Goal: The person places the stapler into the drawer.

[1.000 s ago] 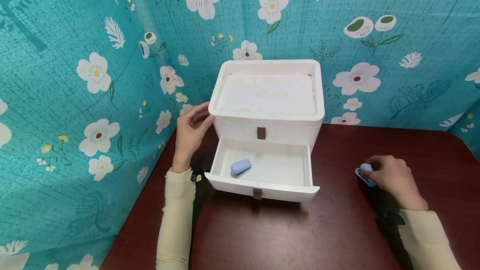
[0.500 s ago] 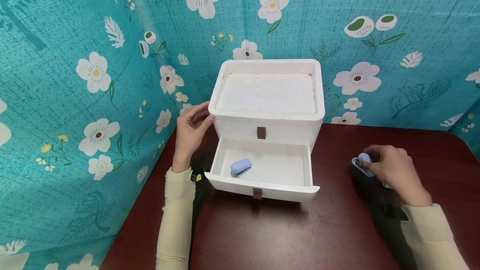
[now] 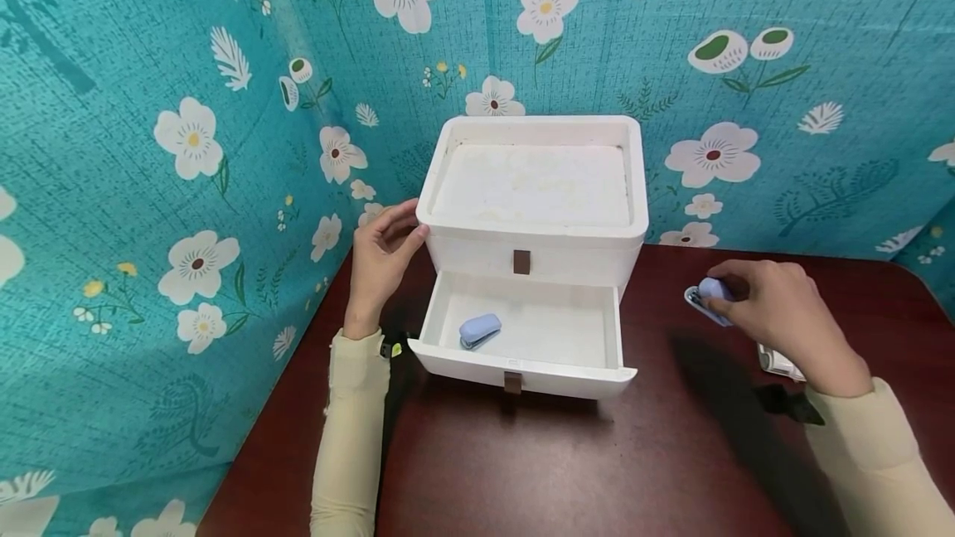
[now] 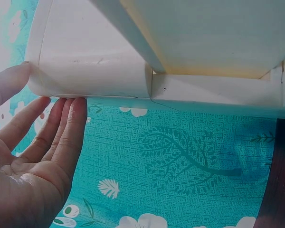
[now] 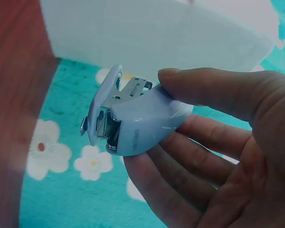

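A small light-blue stapler [image 3: 715, 292] is pinched between the thumb and fingers of my right hand [image 3: 783, 317], above the table at the right. Its base and top stand apart in the right wrist view, with metal parts showing between them. A white drawer unit [image 3: 574, 259] stands in the middle, its lower drawer [image 3: 555, 334] pulled out. A second light-blue stapler [image 3: 480, 328] lies in that drawer, toward the left. My left hand [image 3: 379, 268] rests on the unit's upper left corner. In the left wrist view, its thumb touches the front edge and its fairly straight fingers the side.
The unit has a raised rim around its top tray [image 3: 533, 185] and brown pull tabs. A partly hidden white object [image 3: 779, 363] lies on the dark red-brown table [image 3: 552, 462] below my right hand. Teal flowered cloth [image 3: 582, 65] hangs behind and at the left.
My right hand has raised the stapler off the table and moved it up and slightly left in the head view. The white object below has come into view. My left hand stays put.
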